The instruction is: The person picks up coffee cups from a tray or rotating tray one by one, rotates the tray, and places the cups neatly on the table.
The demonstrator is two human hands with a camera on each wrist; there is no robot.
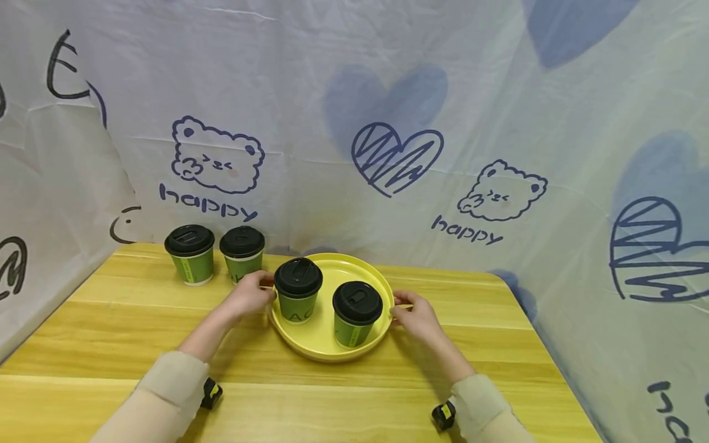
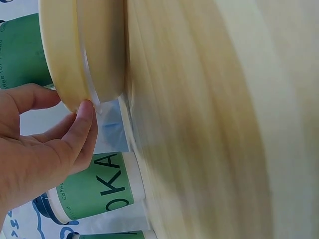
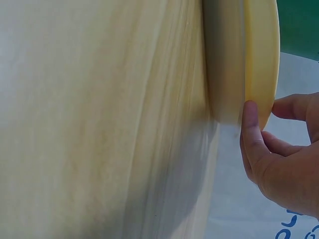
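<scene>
A round yellow tray (image 1: 346,271) with a raised rim carries two green paper cups with black lids, one cup (image 1: 298,301) at its left and another cup (image 1: 354,320) nearer the front right. Both cups stand upright. At the tray's left side my left hand (image 1: 252,296) grips the rim; the left wrist view shows its thumb on top and fingers (image 2: 82,117) beneath. Opposite, my right hand (image 1: 419,318) pinches the right side, with thumb and fingers (image 3: 254,132) around the edge in the right wrist view.
Two more lidded green cups stand at the back left of the wooden table (image 1: 310,394), an outer cup (image 1: 191,255) and an inner cup (image 1: 242,249) just behind my left hand. A printed white curtain (image 1: 310,184) hangs behind the table and along its sides.
</scene>
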